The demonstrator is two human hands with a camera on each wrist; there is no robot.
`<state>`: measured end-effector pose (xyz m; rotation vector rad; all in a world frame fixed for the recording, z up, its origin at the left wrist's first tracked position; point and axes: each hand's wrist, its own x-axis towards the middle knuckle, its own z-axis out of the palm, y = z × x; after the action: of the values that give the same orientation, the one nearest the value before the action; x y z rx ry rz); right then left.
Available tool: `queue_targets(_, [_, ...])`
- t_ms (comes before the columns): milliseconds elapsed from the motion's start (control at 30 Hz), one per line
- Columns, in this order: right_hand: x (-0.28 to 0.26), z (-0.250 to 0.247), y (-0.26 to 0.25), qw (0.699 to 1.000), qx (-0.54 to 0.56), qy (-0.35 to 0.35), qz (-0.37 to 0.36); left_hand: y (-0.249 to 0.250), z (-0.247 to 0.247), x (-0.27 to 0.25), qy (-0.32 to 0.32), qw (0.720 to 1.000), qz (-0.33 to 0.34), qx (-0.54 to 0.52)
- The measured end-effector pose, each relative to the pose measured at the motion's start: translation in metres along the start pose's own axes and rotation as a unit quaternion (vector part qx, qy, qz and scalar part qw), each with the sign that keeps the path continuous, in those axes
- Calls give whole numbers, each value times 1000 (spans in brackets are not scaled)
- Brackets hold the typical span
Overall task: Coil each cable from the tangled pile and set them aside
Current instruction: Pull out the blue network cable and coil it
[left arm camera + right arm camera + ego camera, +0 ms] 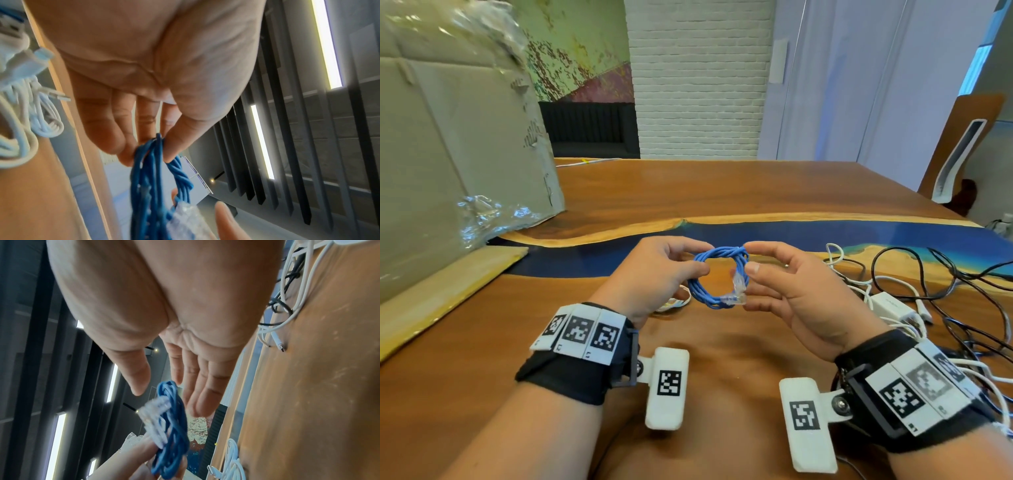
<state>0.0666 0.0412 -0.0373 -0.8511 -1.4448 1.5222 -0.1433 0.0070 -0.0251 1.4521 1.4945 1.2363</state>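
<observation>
A blue cable (709, 302), wound into a small ring, hangs in the air above the wooden table (726, 363). My left hand (697, 269) pinches the ring's left side between thumb and fingers; the pinch shows clearly in the left wrist view (156, 151). My right hand (750, 258) cups the ring's right side with nearly straight fingers. Its thumb (139, 386) stands a little off the cable (174, 434). Two clear plugs (738, 286) stick out at the lower right of the ring. The tangled pile (914, 298) of black and white cables lies to the right.
A white power adapter (890, 305) sits in the pile. A coiled white cable (675, 303) lies on the table under my left hand. A large cardboard box (448, 154) stands at the left, and a chair (959, 154) stands at the table's far right.
</observation>
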Motion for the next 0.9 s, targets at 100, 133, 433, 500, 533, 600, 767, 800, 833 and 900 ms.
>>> queue_targets(100, [3, -3, 1, 999, -11, 36, -12, 1, -18, 6, 11, 999, -29, 42])
queue_targets(133, [3, -5, -1, 999, -5, 47, -16, 1, -25, 8, 13, 998, -40, 56])
queue_targets(433, [1, -9, -6, 996, 15, 79, -28, -34, -114, 26, 150, 970, -166, 98])
queue_targets(500, [1, -8, -5, 996, 17, 83, -32, -45, -125, 26, 172, 962, -193, 84])
queue_targets(533, [1, -7, -5, 996, 17, 84, -33, -50, -127, 26, 168, 960, -203, 94])
queue_targets(600, [1, -6, -4, 996, 16, 81, -37, -60, -126, 25, 142, 958, -212, 134])
queue_targets(767, [1, -6, -4, 997, 13, 74, -34, -58, -115, 27, 108, 954, -220, 173])
queue_targets(800, [1, -7, -4, 996, 11, 77, -35, -54, -114, 29, 113, 952, -217, 184])
queue_targets(833, [1, -7, -4, 996, 12, 80, -34, -49, -113, 30, 116, 950, -211, 197])
queue_targets(900, [0, -6, -7, 996, 22, 75, -37, -42, -110, 33, 110, 950, -197, 217])
